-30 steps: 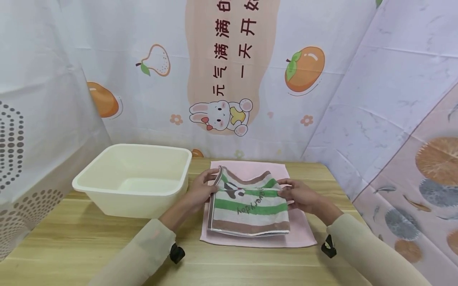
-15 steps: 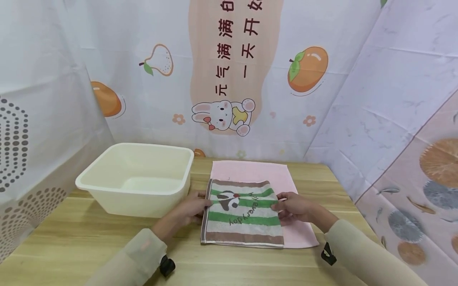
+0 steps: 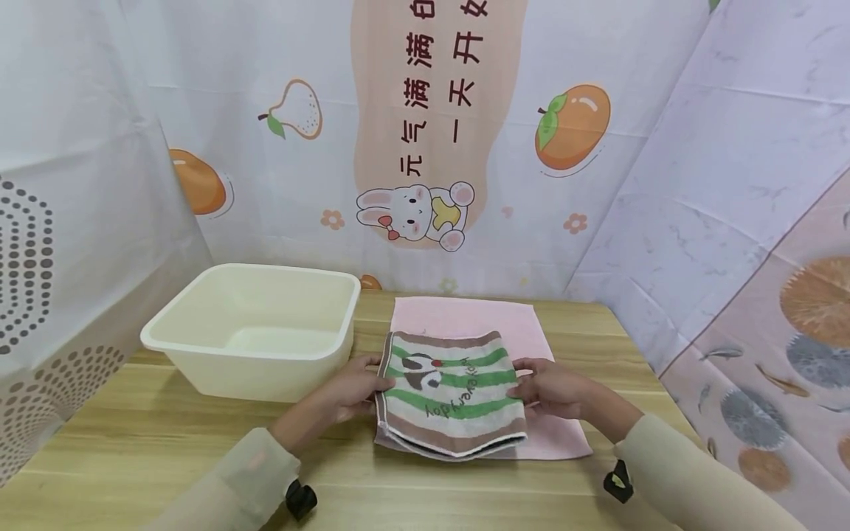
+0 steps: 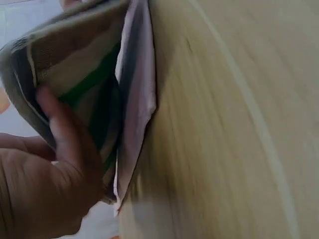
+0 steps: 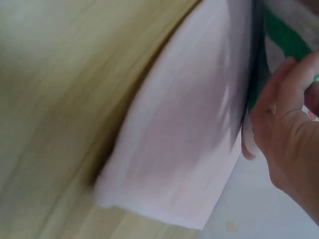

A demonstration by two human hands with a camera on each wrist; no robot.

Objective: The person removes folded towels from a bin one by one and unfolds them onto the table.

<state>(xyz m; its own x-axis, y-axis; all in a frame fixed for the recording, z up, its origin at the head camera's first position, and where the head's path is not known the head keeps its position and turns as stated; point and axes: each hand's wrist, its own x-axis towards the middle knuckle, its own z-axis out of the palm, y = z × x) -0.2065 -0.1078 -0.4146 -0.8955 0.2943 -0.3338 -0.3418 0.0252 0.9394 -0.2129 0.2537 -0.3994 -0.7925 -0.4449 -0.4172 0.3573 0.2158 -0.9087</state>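
A folded towel point(image 3: 451, 391) with green, white and brown stripes, a panda picture and lettering is held just over a pink towel point(image 3: 474, 317). My left hand point(image 3: 355, 387) pinches its left edge; in the left wrist view the thumb of the left hand point(image 4: 55, 169) lies on the striped cloth. At the right edge, my right hand point(image 3: 547, 387) grips the striped towel, and the right wrist view shows the fingers of that right hand point(image 5: 289, 109) bent at the cloth. The near edge bows, with its layers slightly parted. Fingers beneath the cloth are hidden.
A cream plastic basin point(image 3: 252, 380) stands to the left of the towels, close to my left forearm. Both towels are on a wooden table point(image 3: 432, 498). Printed curtains point(image 3: 279, 199) enclose the table's back and sides.
The striped towel has come nearer and lower, shifting slightly left over the pink towel. Since half a second ago, its near edge has lifted and bowed. Both hands keep their hold.
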